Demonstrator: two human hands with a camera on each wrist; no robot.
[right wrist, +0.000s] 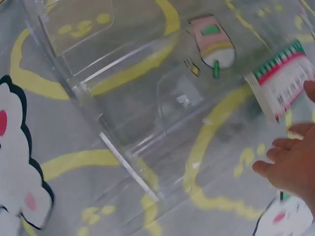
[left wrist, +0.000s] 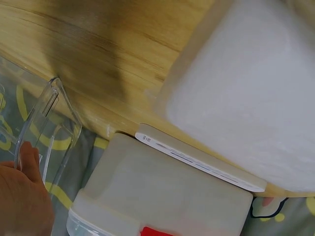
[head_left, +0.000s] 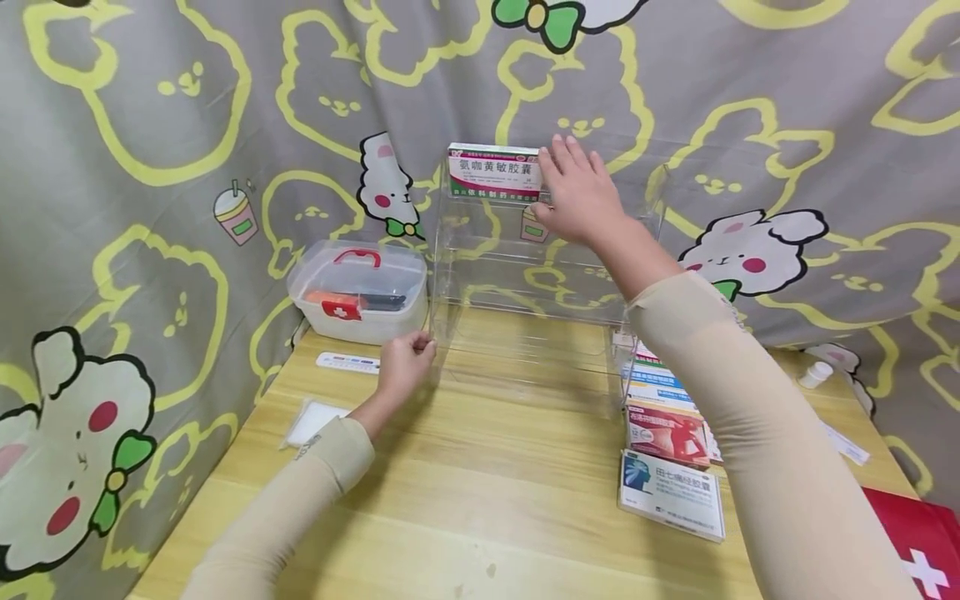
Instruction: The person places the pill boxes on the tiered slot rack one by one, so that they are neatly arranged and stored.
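A clear acrylic tiered rack (head_left: 525, 312) stands at the back of the table. On its top tier, at the left end, stands a white, red and green medicine box (head_left: 495, 172). My right hand (head_left: 581, 192) is at the box's right end with fingers extended; in the right wrist view the thumb lies close to the box (right wrist: 283, 83), and I cannot tell if it touches. Low at the rack's left side, my left hand (head_left: 405, 367) pinches the clear side panel, as the left wrist view shows its fingers (left wrist: 30, 164) on the panel's edge.
Left of the rack sits a first-aid case (head_left: 360, 292) with a thermometer-like white strip (head_left: 347, 362) and a white packet (head_left: 311, 423) before it. To the right lie stacked medicine boxes (head_left: 671, 492), a white bottle (head_left: 816, 375) and a red pouch (head_left: 911, 533).
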